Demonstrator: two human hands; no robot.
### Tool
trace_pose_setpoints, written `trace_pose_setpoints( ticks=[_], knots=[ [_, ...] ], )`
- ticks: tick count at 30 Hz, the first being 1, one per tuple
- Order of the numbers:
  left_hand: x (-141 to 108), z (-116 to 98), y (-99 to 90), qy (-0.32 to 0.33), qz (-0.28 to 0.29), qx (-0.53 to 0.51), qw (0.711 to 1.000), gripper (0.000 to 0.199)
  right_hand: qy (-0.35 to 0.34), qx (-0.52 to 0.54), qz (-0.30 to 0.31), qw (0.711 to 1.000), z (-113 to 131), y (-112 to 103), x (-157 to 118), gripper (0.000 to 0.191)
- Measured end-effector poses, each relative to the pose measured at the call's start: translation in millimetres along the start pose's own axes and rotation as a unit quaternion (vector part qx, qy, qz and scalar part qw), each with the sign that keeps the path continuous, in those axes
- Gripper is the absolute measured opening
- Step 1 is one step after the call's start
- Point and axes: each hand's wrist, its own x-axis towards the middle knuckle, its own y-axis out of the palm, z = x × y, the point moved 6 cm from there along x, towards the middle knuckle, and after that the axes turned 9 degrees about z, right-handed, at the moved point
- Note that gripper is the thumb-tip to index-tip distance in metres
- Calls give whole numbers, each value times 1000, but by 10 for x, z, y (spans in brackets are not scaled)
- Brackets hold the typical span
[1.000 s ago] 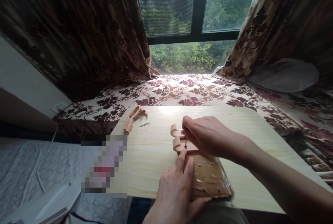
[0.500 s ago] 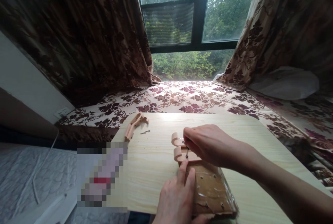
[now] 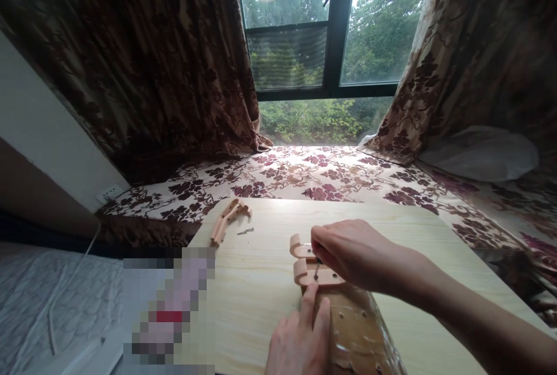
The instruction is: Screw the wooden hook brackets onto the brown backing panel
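Two pale wooden hook-shaped pieces lie side by side, the nearer one [image 3: 324, 275] at the top edge of a brown taped block [image 3: 354, 323] with screws in it. My right hand [image 3: 343, 247] is closed round a small screwdriver, most of it hidden by the fingers. Its thin metal shaft [image 3: 317, 269] stands on a screw in the nearer hook. My left hand [image 3: 300, 334] rests over the block's left side, fingers apart, with the index fingertip touching the near edge of that hook. The farther hook [image 3: 300, 246] is partly behind my right hand.
More wooden hooks [image 3: 228, 219] and a few loose screws [image 3: 246, 231] lie at the back left of the pale wooden table [image 3: 252, 288]. A blurred-out pinkish item is at its left edge. Behind are a floral-covered ledge [image 3: 313, 175], curtains and a window.
The whole view has tilted slightly, so everything sits a little lower. Both hands keep nearly the same places, the screwdriver still on the same screw.
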Motion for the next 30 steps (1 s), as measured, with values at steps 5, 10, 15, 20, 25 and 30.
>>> trace_pose_setpoints(
  ticks=[5, 10, 15, 20, 25, 30],
  knots=[
    [27, 31, 44, -6, -12, -13, 1000, 67, 17, -2, 7, 1000, -39, -18, -2, 19],
    [56, 17, 75, -13, -27, -21, 999, 65, -42, 8, 14, 999, 22, -98, -34, 12],
    [48, -16, 54, -18, -10, 8, 1000, 70, -32, 2, 1, 999, 17, -41, -9, 23],
    [44, -20, 28, -18, -16, 3, 1000, 70, -14, -1, 6, 1000, 2, -41, -25, 18],
    [38, -11, 40, -10, -9, -14, 1000, 70, -55, 7, 8, 998, 48, -76, -68, 12],
    [21, 19, 48, -12, -20, -31, 999, 70, -38, 7, 17, 999, 8, -12, -29, 18]
  ],
)
